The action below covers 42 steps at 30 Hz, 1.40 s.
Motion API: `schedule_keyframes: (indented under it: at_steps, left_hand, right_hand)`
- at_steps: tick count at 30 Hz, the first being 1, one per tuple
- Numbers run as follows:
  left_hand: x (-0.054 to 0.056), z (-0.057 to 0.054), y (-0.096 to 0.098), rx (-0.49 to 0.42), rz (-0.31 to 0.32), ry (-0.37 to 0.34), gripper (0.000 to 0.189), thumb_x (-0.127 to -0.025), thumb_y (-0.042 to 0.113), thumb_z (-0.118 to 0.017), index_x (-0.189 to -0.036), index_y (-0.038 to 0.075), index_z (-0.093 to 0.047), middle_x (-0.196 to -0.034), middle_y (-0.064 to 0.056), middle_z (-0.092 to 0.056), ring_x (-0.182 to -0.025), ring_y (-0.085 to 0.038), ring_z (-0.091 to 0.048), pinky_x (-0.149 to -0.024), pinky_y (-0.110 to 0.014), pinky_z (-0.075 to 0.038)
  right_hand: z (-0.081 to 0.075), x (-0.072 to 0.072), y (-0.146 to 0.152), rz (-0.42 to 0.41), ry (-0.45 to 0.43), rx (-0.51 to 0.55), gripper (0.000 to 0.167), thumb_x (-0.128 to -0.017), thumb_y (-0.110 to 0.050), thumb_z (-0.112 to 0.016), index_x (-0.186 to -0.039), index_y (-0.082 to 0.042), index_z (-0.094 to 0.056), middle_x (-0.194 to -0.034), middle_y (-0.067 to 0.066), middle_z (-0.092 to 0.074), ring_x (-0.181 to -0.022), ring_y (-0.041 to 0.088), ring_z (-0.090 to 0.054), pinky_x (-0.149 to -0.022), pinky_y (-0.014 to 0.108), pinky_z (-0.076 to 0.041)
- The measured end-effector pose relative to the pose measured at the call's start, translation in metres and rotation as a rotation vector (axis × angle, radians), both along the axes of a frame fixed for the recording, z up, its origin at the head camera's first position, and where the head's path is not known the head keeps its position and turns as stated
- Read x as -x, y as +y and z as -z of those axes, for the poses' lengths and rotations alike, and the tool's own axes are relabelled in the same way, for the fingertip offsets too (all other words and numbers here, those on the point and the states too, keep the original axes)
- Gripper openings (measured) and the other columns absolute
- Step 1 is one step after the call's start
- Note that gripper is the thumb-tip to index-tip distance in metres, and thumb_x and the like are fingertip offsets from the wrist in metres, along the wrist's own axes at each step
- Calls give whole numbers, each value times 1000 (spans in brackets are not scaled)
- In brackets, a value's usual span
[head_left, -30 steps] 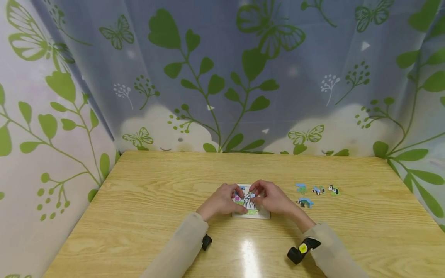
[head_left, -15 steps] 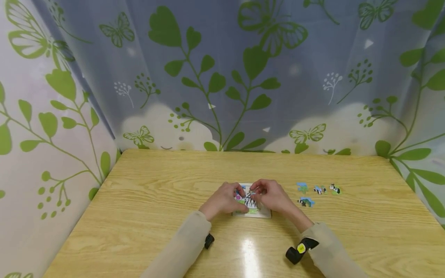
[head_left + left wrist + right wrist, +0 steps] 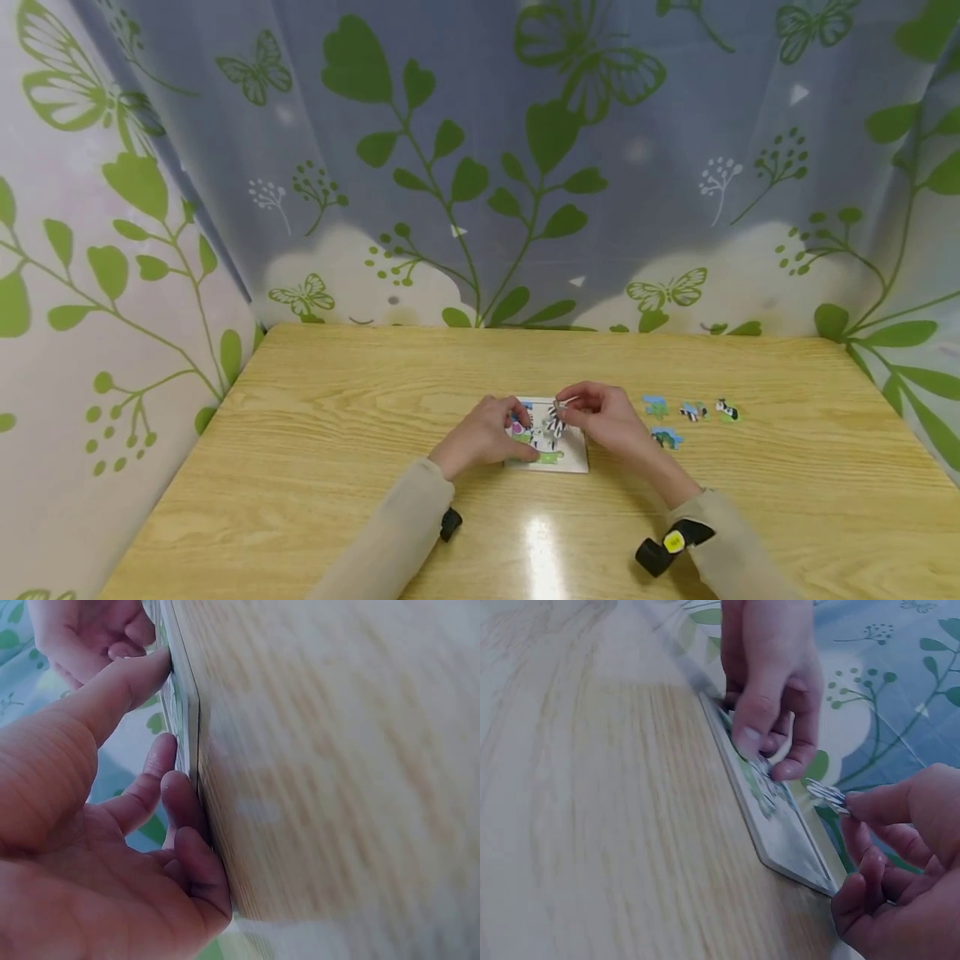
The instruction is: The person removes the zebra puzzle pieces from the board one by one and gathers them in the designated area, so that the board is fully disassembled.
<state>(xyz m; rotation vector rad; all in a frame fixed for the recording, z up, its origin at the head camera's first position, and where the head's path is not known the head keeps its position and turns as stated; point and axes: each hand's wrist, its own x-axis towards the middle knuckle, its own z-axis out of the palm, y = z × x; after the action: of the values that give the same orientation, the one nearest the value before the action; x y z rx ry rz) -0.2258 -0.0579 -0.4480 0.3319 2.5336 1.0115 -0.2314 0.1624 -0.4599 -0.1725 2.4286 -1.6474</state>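
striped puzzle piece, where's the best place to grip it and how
Probably pinch the striped piece by its upper edge, coming from the right: it is thin and flat, and the left hand covers the left side of the board.

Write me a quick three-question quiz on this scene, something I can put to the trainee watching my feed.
1. Which hand has the striped puzzle piece in its grip?
A. Left
B. Right
C. Neither

2. True or false: the left hand is lifted well away from the puzzle board.

3. Fill in the blank: the loose pieces lie on the table, on the person's ____ side of the puzzle board.

Key:
1. B. The right hand pinches it, raised off the board.
2. False. The left hand rests on the board.
3. Right.
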Motion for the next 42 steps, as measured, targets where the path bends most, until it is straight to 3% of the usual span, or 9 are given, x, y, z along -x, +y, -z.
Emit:
schedule_keyframes:
  at_steps: [5,17,30,35,42]
  left_hand:
    - [-1,1,-2,0,23,20,34,-81,32,-87,-103,19,-63,-99,-3,-49,-91,-19,-44,-75,-34,-36]
    - [3,-2,-19,0,147,69,33,-87,28,-81,-115,17,-67,-99,-6,-52,-87,-17,-43,-75,-31,-35]
    - [4,-4,-28,18,148,56,45,-82,26,-86,-122,22,-66,-107,-7,-48,-96,-19,-42,-81,-35,-37]
    - [5,-2,-28,11,146,52,43,-82,24,-86,-120,22,-66,-109,-9,-47,-99,-20,-41,-83,-37,-37]
    - [6,-1,-28,13,146,61,44,-82,25,-86,-121,24,-65,-112,-8,-47,-101,-20,-41,-85,-37,-38]
  right_hand:
    - [-7,-7,23,15,24,18,26,-97,-13,-69,-120,0,-66,-102,9,-72,-86,14,-65,-71,28,-51]
    - [-13,-25,85,65,64,-79,31,-98,-20,-70,-123,-3,-65,-98,2,-69,-79,15,-61,-62,31,-51]
    - [-12,-43,143,92,125,-216,33,-99,-24,-69,-123,-2,-65,-94,-14,-70,-79,10,-62,-66,28,-50]
    - [-9,-44,155,97,139,-260,30,-99,-21,-69,-122,-1,-66,-94,-10,-70,-77,7,-63,-62,28,-51]
    - [-1,-44,168,102,221,-412,23,-97,-16,-70,-116,-2,-69,-101,11,-73,-79,-5,-61,-65,24,-51]
